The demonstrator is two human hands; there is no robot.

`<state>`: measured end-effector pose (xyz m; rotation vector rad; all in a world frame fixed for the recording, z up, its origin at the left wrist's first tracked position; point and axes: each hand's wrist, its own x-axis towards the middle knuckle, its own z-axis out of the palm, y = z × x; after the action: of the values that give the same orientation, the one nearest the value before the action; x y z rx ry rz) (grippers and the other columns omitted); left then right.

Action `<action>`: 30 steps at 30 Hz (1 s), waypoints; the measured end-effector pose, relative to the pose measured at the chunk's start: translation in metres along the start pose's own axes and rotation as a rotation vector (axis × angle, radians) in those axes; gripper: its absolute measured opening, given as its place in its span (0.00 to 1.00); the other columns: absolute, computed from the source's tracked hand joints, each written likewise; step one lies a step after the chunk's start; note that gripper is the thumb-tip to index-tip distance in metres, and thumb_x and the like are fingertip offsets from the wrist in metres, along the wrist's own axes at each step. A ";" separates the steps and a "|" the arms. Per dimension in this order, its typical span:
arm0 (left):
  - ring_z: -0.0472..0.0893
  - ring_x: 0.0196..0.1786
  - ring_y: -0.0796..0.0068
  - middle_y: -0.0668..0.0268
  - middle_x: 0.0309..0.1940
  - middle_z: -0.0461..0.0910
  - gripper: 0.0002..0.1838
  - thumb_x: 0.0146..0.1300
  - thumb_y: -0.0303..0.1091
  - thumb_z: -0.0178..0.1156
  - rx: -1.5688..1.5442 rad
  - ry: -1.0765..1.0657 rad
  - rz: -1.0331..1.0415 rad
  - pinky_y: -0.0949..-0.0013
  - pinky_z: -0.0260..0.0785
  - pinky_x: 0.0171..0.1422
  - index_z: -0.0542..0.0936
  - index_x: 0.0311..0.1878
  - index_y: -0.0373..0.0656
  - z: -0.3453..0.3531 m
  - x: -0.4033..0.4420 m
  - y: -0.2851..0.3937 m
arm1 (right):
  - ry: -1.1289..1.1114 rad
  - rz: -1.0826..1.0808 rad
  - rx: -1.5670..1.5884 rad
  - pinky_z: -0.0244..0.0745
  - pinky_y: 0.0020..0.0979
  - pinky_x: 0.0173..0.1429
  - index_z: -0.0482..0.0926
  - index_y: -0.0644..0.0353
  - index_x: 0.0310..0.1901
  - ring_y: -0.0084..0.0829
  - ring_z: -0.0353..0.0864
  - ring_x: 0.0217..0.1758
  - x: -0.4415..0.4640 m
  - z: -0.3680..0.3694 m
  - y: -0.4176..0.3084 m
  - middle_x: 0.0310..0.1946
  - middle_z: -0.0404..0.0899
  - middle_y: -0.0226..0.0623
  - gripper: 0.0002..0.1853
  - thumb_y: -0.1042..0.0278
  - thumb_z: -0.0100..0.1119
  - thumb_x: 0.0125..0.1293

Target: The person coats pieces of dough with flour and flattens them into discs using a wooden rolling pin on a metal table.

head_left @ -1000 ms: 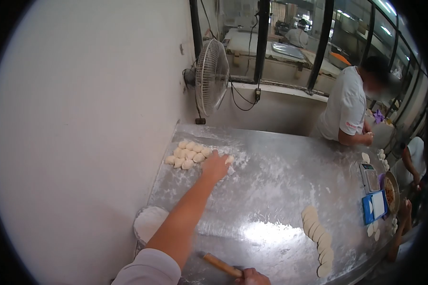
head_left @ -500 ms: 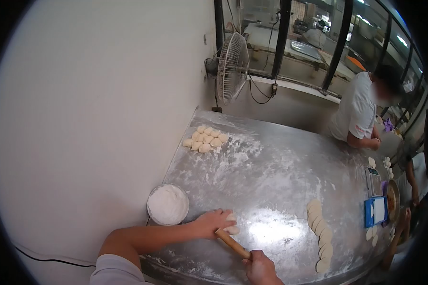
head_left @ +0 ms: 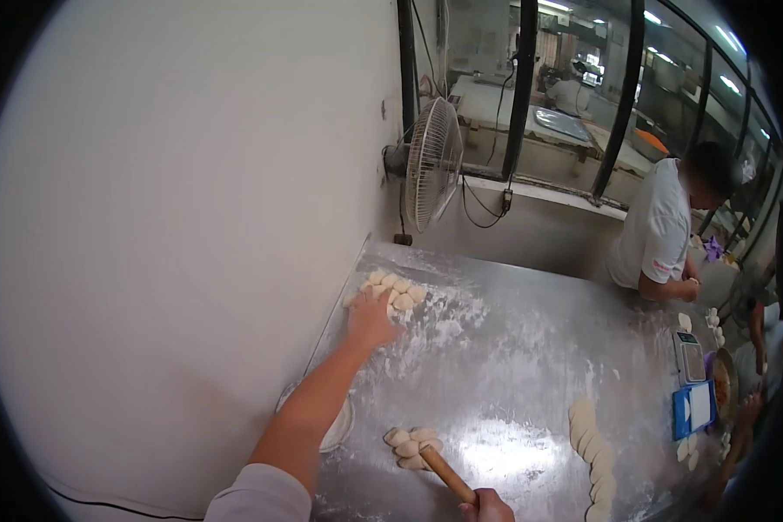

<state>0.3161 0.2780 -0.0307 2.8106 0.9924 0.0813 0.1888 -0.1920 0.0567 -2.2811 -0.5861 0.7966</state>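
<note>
- Left hand (head_left: pixel 374 324): reaching over the far dough pieces (head_left: pixel 403 285) at the table's wall-side corner. Fingers hide part of the pile; can't tell if they're pinching a piece or just resting on it.
- Right hand (head_left: pixel 487 505): wrapped around the near end of the rolling pin (head_left: pixel 448 474), at the bottom edge of view.
- Pin's far end overlaps the near dough pieces (head_left: pixel 402 439) in view; contact unclear. Risk: dents or smears if that end drops or swings.
- Far pieces lie packed against each other. Risk: sticking or tearing if one is pulled while its neighbour clings; bare metal between flour patches would make it worse.
- Left forearm crosses the flour bowl (head_left: pixel 339 426), hiding part of it. Risk: a low elbow could knock it.
- Wrapper row (head_left: pixel 593 452) overlaps piece on piece, right of the pin on the table (head_left: pixel 513 348). Risk: wrappers could bond where flour is thin.
</note>
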 end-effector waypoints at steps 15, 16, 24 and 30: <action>0.73 0.77 0.44 0.51 0.78 0.66 0.36 0.67 0.60 0.71 -0.012 -0.119 0.002 0.39 0.67 0.78 0.76 0.76 0.62 0.019 0.057 -0.015 | -0.008 -0.042 0.074 0.80 0.55 0.49 0.80 0.63 0.56 0.67 0.85 0.45 0.000 0.001 0.000 0.40 0.85 0.63 0.15 0.59 0.59 0.81; 0.74 0.76 0.44 0.51 0.79 0.66 0.35 0.68 0.60 0.70 -0.003 -0.110 0.008 0.39 0.68 0.78 0.76 0.75 0.62 0.022 0.055 -0.017 | -0.011 -0.039 0.079 0.80 0.55 0.49 0.80 0.63 0.56 0.67 0.85 0.45 -0.001 0.000 -0.001 0.40 0.85 0.63 0.15 0.60 0.59 0.81; 0.81 0.66 0.41 0.48 0.72 0.70 0.29 0.70 0.54 0.68 -0.012 -0.126 0.137 0.40 0.72 0.73 0.80 0.71 0.60 0.023 -0.018 -0.010 | 0.023 -0.092 0.058 0.79 0.56 0.49 0.79 0.65 0.56 0.67 0.85 0.45 -0.004 -0.003 -0.004 0.41 0.85 0.63 0.14 0.61 0.58 0.81; 0.79 0.69 0.41 0.47 0.72 0.72 0.26 0.70 0.52 0.68 -0.050 -0.344 0.205 0.43 0.73 0.73 0.82 0.69 0.57 0.000 -0.150 0.022 | 0.064 -0.118 0.064 0.78 0.56 0.51 0.79 0.66 0.55 0.68 0.84 0.47 -0.009 -0.006 -0.006 0.44 0.84 0.63 0.15 0.60 0.58 0.81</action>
<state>0.2133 0.1671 -0.0269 2.7415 0.6158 -0.3369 0.1848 -0.1952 0.0679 -2.1835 -0.6500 0.6738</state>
